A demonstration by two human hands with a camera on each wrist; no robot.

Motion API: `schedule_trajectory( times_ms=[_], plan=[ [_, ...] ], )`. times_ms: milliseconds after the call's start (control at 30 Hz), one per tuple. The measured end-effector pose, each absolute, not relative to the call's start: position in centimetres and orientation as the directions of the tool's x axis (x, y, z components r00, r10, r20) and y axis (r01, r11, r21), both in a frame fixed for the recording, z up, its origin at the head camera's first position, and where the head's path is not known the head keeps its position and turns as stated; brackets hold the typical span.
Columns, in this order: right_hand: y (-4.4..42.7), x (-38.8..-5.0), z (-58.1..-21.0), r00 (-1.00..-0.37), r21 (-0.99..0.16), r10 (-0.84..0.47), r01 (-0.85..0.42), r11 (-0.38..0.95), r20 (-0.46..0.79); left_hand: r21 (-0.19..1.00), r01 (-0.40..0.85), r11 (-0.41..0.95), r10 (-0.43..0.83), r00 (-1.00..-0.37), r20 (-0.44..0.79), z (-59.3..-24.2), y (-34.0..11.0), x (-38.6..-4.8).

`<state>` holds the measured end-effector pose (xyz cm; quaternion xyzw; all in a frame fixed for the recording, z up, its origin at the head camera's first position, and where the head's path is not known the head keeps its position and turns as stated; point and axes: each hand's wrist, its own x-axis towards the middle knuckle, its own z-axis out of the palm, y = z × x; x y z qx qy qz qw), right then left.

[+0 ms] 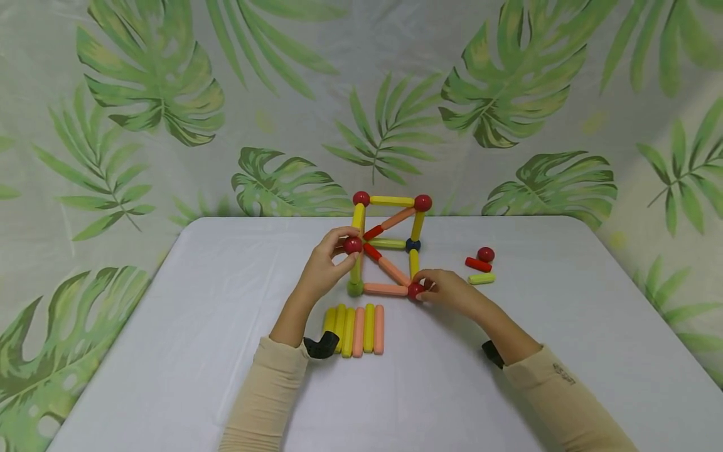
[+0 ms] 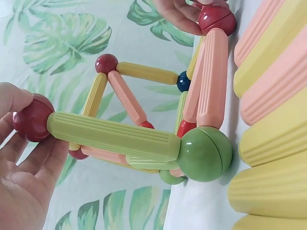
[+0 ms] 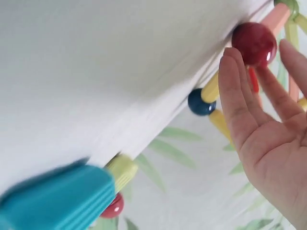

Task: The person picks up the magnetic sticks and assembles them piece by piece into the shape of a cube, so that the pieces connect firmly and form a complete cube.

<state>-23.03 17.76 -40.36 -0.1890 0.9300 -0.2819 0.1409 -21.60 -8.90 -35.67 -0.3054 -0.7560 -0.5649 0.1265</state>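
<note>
White tabletop [image 1: 169, 376]: multicoloured rod-and-ball frame [image 1: 390, 243], toward the back.
Left hand [image 1: 326, 263]: pinches raised glossy red ball [image 1: 353, 245] (light-green ridged rod [image 2: 115, 135] attached).
Right hand [image 1: 452, 292]: fingers round low glossy red ball [image 1: 415, 291], near corner.

upper red ball [image 1: 353, 245] atop green rod [image 2: 115, 136] | lower red ball [image 1: 415, 290] joined to pink rod [image 1: 386, 289]

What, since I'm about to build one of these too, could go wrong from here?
The upright light-green rod could tip: it stands on the green ball, with the left hand steadying the upper red ball on top. The right hand, holding the lower red ball, might nudge that corner and loosen the front pink rod. The separate red ball near the short green rod could roll if bumped.
</note>
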Motion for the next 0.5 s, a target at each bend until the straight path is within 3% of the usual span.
schedule_trajectory(
  times_ms=[267,500],
  plan=[
    [21.2,-22.3,-39.1,-0.896,-0.624,-0.438,-0.383,0.681,0.071,0.79,0.589,0.171,0.315,-0.792,0.523,-35.7,-8.9,-21.5],
    [20.2,-19.4,-39.2,-0.823,-0.619,-0.562,-0.486,0.617,0.085,0.799,0.58,0.16,0.307,-0.798,0.518,-35.8,-9.0,-21.5]
  ],
)
